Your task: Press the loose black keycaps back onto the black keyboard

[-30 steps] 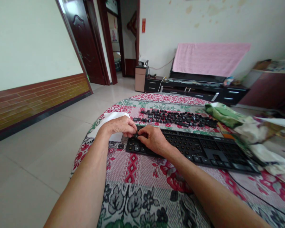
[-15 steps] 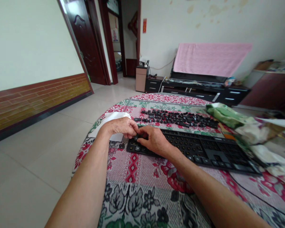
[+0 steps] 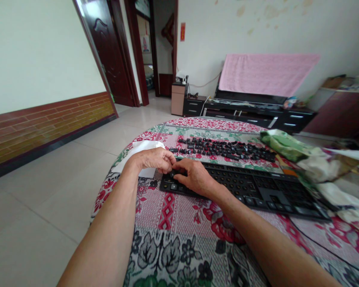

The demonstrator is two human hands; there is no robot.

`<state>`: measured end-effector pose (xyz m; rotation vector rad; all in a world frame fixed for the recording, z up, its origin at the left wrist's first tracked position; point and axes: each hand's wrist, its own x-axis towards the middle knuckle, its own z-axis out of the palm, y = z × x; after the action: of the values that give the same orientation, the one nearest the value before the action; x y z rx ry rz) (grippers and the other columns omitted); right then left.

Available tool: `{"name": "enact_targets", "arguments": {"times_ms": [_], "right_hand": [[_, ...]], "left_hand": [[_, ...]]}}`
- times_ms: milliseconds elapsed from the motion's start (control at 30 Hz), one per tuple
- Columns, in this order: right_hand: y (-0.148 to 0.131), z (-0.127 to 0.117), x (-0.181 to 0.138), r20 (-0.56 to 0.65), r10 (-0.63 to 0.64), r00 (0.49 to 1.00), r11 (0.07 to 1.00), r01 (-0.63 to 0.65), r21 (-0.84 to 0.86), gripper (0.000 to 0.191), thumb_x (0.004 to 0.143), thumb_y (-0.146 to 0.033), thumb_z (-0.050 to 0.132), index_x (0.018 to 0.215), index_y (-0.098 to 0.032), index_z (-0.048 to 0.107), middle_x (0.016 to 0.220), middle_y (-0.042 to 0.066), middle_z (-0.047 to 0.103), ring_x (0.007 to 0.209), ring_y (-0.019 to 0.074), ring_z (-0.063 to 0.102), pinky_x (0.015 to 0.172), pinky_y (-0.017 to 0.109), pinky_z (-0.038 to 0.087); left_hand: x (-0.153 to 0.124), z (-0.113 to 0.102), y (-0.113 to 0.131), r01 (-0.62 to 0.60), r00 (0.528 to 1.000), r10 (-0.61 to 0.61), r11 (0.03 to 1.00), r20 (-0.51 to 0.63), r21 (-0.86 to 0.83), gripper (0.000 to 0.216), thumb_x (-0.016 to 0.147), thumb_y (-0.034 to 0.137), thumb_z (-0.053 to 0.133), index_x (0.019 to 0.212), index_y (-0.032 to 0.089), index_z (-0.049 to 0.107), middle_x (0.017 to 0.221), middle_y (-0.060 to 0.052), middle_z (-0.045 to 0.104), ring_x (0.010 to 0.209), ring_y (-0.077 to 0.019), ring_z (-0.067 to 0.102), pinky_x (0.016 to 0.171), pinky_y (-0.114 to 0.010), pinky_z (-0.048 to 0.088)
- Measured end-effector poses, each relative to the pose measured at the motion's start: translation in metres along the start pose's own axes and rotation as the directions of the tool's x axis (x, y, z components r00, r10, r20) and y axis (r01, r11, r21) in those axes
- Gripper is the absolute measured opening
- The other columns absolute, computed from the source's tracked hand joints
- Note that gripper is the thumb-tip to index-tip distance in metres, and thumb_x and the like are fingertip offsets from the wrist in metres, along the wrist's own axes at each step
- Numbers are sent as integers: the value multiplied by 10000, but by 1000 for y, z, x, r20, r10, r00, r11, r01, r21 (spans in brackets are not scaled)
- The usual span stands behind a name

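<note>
A black keyboard [image 3: 236, 181] lies on the patterned tablecloth, most of its keycaps off and only a few in place along the near row. Over its left end my left hand [image 3: 157, 159] is closed, fingertips pinched together at the upper left keys; whatever they hold is too small to make out. My right hand [image 3: 193, 175] meets it there, thumb and forefinger curled close around the same spot, with a dark bit, perhaps a keycap, between the hands. Behind the keyboard many loose black keycaps [image 3: 224, 148] lie in a spread pile.
White paper [image 3: 140, 153] lies beneath my left wrist. To the right are a brush [image 3: 285, 165], a green bag [image 3: 283, 145] and crumpled pale cloth [image 3: 320, 167]. The keyboard's cable [image 3: 323, 247] runs toward the near right. A TV cabinet [image 3: 242, 113] stands beyond the table.
Both hands stay at the keyboard's left end with only slight finger movement. The dark bit between the fingertips shows less than before.
</note>
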<state>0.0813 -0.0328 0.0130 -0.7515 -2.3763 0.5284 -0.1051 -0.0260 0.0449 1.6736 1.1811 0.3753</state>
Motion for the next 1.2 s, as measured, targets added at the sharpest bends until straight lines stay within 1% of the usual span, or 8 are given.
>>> {"name": "enact_targets", "arguments": {"times_ms": [333, 467, 533, 600, 700, 833, 1000, 1200], "right_hand": [[1, 0, 0, 36, -6, 999, 1000, 6, 6, 303, 681, -124, 505, 944, -227, 614, 838, 15, 606, 729, 132, 526, 667, 271, 390], [2, 0, 0, 17, 4, 1000, 996, -5, 91, 322, 681, -99, 478, 942, -232, 611, 879, 11, 610, 795, 141, 532, 730, 286, 393], [3, -1, 2, -7, 49, 999, 978, -47, 204, 304, 687, -107, 474, 938, -221, 603, 874, 13, 612, 801, 141, 538, 741, 294, 400], [4, -3, 5, -38, 131, 991, 918, -107, 382, 266, 694, -131, 481, 927, -204, 588, 862, 17, 614, 785, 133, 548, 734, 292, 415], [5, -6, 9, -69, 250, 966, 767, -154, 622, 205, 688, -179, 522, 888, -190, 570, 843, 16, 614, 763, 118, 554, 740, 286, 428], [5, -10, 10, -60, 316, 947, 680, -182, 711, 199, 670, -210, 561, 867, -186, 571, 806, 5, 601, 701, 97, 539, 694, 270, 436], [6, -9, 9, -87, 338, 937, 709, -193, 678, 204, 668, -215, 565, 870, -182, 556, 823, 8, 583, 668, 91, 525, 649, 255, 435], [9, -2, 8, -112, 207, 972, 781, -95, 618, 291, 694, -198, 536, 984, -200, 522, 850, 6, 554, 695, 91, 525, 648, 246, 434]], "left_hand": [[-1, 0, 1, -6, 999, 6, 1000, 32, 5, 224, 561, 114, 520, 769, 176, 574, 605, 23, 584, 567, -111, 547, 531, -231, 406], [-1, -1, 2, -12, 1000, 12, 1000, 2, 6, 227, 574, 131, 551, 796, 172, 574, 616, 15, 590, 575, -118, 557, 539, -244, 423], [-1, -1, 4, -42, 998, 41, 999, -43, -13, 244, 588, 153, 568, 832, 169, 577, 643, 5, 598, 587, -121, 563, 555, -256, 437], [-1, -2, 7, -95, 990, 88, 994, -110, -59, 266, 606, 179, 579, 872, 167, 576, 678, -2, 602, 593, -113, 562, 568, -259, 443], [-2, -3, 9, -177, 967, 149, 976, -207, -124, 305, 621, 212, 597, 921, 163, 568, 704, -6, 595, 594, -95, 548, 574, -251, 443], [-1, -2, 12, -225, 948, 184, 965, -260, -135, 284, 629, 225, 601, 904, 152, 585, 686, -3, 585, 589, -84, 528, 577, -244, 438], [1, 2, 16, -260, 921, 212, 959, -327, -110, 238, 644, 201, 578, 875, 149, 597, 684, 4, 581, 590, -74, 505, 580, -237, 430], [3, 4, 19, -288, 917, 241, 951, -318, -110, 277, 649, 203, 578, 918, 139, 573, 692, 7, 572, 586, -72, 500, 568, -235, 422]]}}
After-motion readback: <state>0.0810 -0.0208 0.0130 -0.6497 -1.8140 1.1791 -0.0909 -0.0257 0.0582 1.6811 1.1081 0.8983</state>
